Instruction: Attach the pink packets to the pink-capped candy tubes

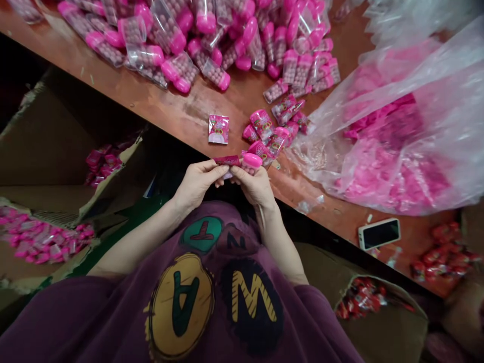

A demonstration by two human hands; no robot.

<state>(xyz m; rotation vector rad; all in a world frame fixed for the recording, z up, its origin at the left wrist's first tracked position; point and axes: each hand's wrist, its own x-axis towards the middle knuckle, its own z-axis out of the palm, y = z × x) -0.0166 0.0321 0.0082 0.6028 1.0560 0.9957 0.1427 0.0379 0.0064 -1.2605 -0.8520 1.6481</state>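
Pinching a printed sleeve (227,160) between thumb and fingers of the left hand (198,182); grasping a pink-capped jar (252,161) in the right hand (255,187), cap pointing away from the palm (cannot tell how the lower fingers sit, being partly hidden). Holding both close together, thumbs almost tip to tip, just by the edge of the table (181,116), likely for good control of such small pieces.

Lying flat at eleven o'clock, another sleeve (218,129), alone and so presumably easy to pick up. Just beyond the fingers at one o'clock, a cluster of labelled jars (270,133), probably set apart from the heap of plain jars (212,68) at twelve to avoid mixing.

Toward half past two, a clear bag (321,146) around pink pieces, perhaps against scattering. Near four o'clock, a phone (379,234), face up, well out of the hands' way. At nine, below the tabletop, an open carton (49,136) with pink items (102,164) inside, presumably walled in against spilling.
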